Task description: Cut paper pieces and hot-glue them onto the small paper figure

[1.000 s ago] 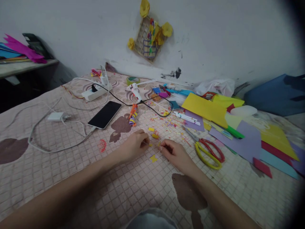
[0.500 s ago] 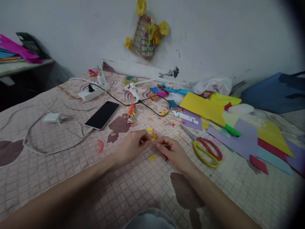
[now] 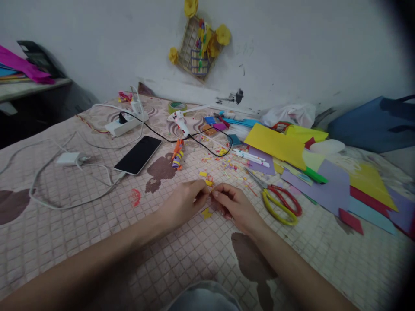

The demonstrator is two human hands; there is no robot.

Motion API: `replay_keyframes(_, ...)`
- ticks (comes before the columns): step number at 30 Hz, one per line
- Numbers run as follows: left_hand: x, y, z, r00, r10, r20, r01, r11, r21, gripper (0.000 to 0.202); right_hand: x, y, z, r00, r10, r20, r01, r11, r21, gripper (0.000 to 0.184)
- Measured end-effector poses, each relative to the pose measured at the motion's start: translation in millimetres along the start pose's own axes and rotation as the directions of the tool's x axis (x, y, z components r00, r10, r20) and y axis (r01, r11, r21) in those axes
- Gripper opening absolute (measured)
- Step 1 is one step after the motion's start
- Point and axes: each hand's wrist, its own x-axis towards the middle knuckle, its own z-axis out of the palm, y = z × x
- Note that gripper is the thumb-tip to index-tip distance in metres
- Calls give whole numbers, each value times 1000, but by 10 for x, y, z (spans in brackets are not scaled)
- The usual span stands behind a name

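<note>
My left hand (image 3: 188,201) and my right hand (image 3: 231,202) meet fingertip to fingertip low over the patterned cloth. Both are closed in a pinch; whatever sits between the fingertips is too small to make out. Just beyond them lie small yellow paper pieces (image 3: 203,174), and a yellow paper cutout (image 3: 206,213) rests beneath on the near side. Right of my right hand are scissors (image 3: 280,207) with one red and one yellow handle loop. A little figure of rolled orange, purple and yellow paper (image 3: 177,156) lies past my left hand.
A phone (image 3: 138,155) on a white cable, a charger (image 3: 71,158) and a power strip (image 3: 126,124) lie left. Behind are a glue gun (image 3: 180,122) with black cord and green tape (image 3: 177,107). Coloured paper sheets (image 3: 319,185) and white sticks (image 3: 251,157) spread right, near paper scraps.
My left hand's fingers have closed in toward my right hand, so the fingertips now meet. The objects on the cloth stay put; the view has shifted slightly.
</note>
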Motion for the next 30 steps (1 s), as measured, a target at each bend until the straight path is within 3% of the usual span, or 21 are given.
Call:
replay_keyframes(23,-14,0,3,999,46,12,-47,994,94,12,-13,-10,9,996,67,-56,-64,996,61,18)
replay_keyframes(30,-2,-26,25,999,45,-10,-45,999,-9,10,0,19,0,997,48,-61,-48,999,6,16)
